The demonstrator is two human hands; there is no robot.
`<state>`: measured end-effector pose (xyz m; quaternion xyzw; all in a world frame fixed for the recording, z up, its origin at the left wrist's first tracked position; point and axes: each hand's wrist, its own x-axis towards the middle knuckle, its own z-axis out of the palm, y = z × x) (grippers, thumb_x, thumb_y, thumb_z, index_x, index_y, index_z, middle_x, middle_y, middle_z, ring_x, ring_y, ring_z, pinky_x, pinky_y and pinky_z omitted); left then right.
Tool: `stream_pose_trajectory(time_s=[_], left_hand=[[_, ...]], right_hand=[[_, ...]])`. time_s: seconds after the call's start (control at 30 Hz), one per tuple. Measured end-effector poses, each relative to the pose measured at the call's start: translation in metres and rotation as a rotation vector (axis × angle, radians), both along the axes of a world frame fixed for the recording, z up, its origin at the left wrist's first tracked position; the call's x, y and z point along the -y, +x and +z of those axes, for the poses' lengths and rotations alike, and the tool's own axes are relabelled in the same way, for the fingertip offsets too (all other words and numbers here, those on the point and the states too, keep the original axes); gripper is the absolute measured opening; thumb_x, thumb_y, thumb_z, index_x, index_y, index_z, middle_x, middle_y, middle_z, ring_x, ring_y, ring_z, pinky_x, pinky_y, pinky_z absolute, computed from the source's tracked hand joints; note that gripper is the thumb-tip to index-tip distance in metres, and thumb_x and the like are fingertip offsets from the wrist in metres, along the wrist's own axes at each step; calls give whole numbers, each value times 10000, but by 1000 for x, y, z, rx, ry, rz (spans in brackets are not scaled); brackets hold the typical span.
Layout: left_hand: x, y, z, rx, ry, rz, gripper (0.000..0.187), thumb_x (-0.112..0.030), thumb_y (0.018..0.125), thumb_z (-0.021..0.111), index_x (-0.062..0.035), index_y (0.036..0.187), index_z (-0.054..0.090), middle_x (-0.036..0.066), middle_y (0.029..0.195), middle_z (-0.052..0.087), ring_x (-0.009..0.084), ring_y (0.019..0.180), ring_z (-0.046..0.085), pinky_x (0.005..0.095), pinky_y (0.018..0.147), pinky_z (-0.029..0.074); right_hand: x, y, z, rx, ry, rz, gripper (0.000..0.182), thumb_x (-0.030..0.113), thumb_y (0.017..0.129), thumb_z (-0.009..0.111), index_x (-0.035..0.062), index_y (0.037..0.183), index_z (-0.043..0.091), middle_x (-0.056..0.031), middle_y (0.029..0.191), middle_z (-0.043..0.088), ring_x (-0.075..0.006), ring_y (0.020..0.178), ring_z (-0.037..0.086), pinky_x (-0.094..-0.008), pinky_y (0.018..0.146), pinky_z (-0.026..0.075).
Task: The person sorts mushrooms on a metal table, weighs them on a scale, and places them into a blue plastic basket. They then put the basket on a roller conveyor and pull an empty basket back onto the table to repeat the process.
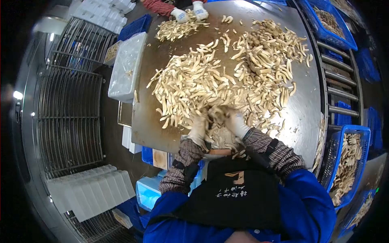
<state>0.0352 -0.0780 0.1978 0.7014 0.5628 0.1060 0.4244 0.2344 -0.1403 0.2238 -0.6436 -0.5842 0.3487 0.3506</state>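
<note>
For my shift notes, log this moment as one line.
left hand: gloved, at mushrooms | right hand: gloved, motion-blurred, at mushrooms | far side of table: co-worker's hands at small pile

- The left hand (198, 126), gloved and blurred, points forward.
- The right hand (232, 121), gloved, angles inward near it.
- The left forearm (188, 156) and right forearm (269, 149) converge.

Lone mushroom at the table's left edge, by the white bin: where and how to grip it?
Mid-length, from above, fingertips across its narrow width, probably: the lone mushroom is slender, lying lengthwise along the edge, with the white bin close on its left.
</note>
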Motion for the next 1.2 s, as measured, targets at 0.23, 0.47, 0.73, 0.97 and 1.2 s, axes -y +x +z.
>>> stream_pose_trajectory(time_s=[0.23,0.47,0.73,0.97,1.2], left_hand=[[70,-95,-21,856,-62,758,259,-194,959,461,-9,1021,631,46,765,644,113,668,589,234,559,467],[159,-299,-85,534,-275,1326,382,-380,917,593,-92,669,552,-1,515,462,111,382,396,254,357,302],[111,-362,-112,-366,357,1032,827,-345,847,692,78,1430,284,311,1433,373,403,1352,349,427,1138,278],[53,-143,-20,-251,453,-604,694,-461,764,704,-59,1298,519,174,1304,503,380,1293,402,528,1131,250],[-4,4,-24,-30,633,-1002,660,-445,767,681,-115,1314,515,154,1395,450,334,1322,382,543,1117,258]], right_hand=[[-25,-62,-48,279,106,313,508,270,908,600,31,1332,457,-251,1137,608,-332,1070,611,-431,874,509],[-113,-78,-56,931,-71,462,377,171,901,495,45,1253,548,-203,1111,655,-333,936,670,-420,800,528],[-121,-61,-12,369,-323,167,499,250,871,585,-1,1290,484,-273,1030,652,-370,967,648,-451,850,505],[11,35,-19,403,134,-113,615,208,912,618,41,1440,351,-270,1435,390,-390,1297,444,-397,1059,392],[76,197,-88,121,-6,-1013,749,255,907,657,39,1482,229,-259,1388,404,-341,1152,558,-426,888,530]])
